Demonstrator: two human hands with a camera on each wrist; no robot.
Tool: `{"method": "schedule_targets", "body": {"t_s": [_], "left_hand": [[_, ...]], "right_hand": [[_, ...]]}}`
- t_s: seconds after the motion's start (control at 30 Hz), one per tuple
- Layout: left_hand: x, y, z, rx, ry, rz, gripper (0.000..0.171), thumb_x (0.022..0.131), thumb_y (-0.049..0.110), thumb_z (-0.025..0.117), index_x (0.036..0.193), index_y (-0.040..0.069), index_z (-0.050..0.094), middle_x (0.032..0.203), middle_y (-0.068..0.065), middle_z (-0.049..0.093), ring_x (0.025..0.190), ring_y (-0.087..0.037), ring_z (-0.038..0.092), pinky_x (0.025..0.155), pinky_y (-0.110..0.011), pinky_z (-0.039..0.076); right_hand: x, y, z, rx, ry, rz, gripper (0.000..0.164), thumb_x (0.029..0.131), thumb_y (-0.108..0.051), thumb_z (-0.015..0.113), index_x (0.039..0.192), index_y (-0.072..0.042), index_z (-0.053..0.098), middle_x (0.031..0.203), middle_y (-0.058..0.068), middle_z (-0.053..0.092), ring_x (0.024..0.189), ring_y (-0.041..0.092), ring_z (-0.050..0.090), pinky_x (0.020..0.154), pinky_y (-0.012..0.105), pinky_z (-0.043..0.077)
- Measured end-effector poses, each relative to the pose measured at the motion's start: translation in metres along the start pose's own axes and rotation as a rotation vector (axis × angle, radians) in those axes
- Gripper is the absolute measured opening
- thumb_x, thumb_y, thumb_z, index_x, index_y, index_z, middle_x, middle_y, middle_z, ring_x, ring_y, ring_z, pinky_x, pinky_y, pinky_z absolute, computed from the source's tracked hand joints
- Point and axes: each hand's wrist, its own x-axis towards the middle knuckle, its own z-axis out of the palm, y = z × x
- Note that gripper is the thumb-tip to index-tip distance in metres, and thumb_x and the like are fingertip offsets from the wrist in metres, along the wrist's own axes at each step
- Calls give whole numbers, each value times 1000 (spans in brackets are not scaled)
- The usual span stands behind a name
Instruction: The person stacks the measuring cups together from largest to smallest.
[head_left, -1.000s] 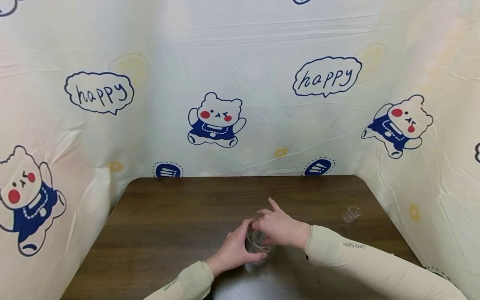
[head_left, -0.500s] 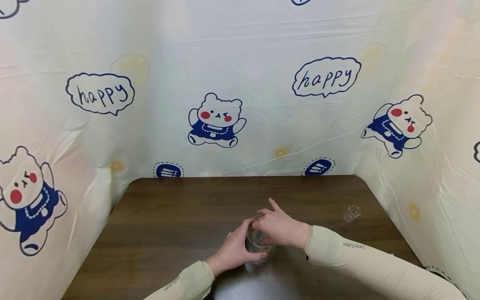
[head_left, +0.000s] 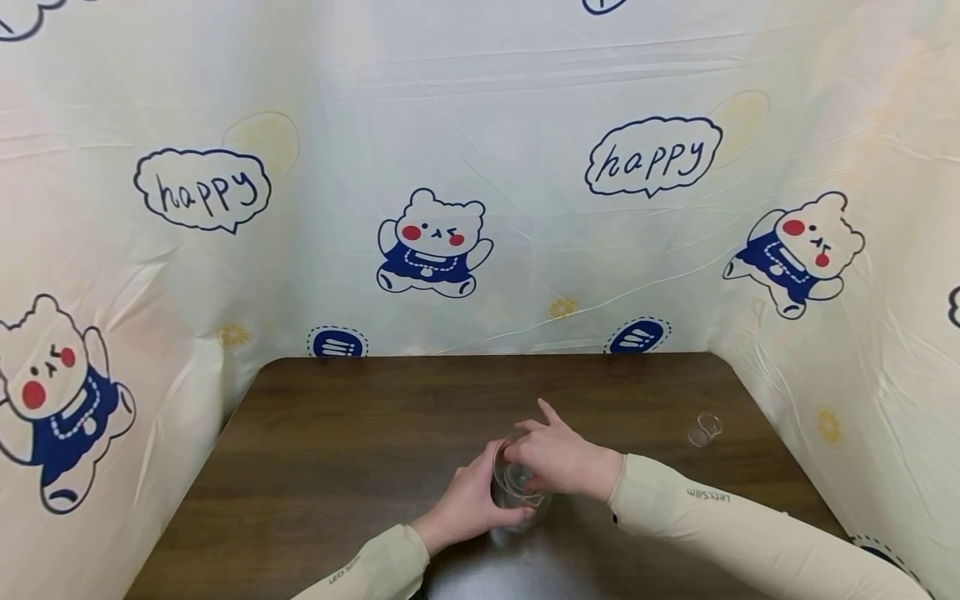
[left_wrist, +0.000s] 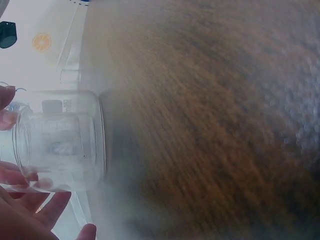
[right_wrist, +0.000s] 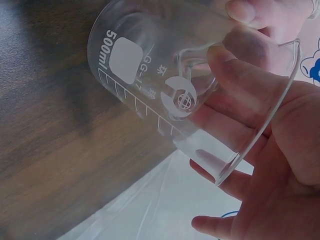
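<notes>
A clear glass 500 ml beaker [right_wrist: 125, 60] stands upright on the dark wooden table [head_left: 360, 450], near its front middle. My left hand [head_left: 471, 498] grips it round the side, thumb towards me. Inside it sits a smaller glass beaker [left_wrist: 55, 137], rim near the larger one's mouth. My right hand [head_left: 567, 460] reaches in over the large rim, thumb and fingers pinching the smaller beaker's upper part, while other fingers stay outside the glass. In the right wrist view the left fingertips [right_wrist: 242, 11] touch the large beaker's far side.
Another small glass beaker [head_left: 703, 430] stands towards the table's right edge. A pale curtain [head_left: 525, 125] with cartoon bears and lettering hangs behind the table and on both sides.
</notes>
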Motion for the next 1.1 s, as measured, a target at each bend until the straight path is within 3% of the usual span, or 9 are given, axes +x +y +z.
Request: {"method": "schedule_targets", "body": {"t_s": [0.73,1.1], "left_hand": [[-1,2,0,7,5,-1,94,79,53,87,151,12,41,144,-3,60,123,-18,60,95,-66,41],[0,1,0,-3,2,-1,92,79,53,87,150,13,42,143,-1,60,122,-17,60,95,-65,41]], "right_hand": [[1,2,1,-38,4,-32,38,74,-32,96,105,-21,76,108,-9,78,126,31,63,109,71,35],[0,7,-7,-22,-27,-31,40,80,-33,92,116,-24,77,115,-11,77,129,31,62,111,71,32]]}}
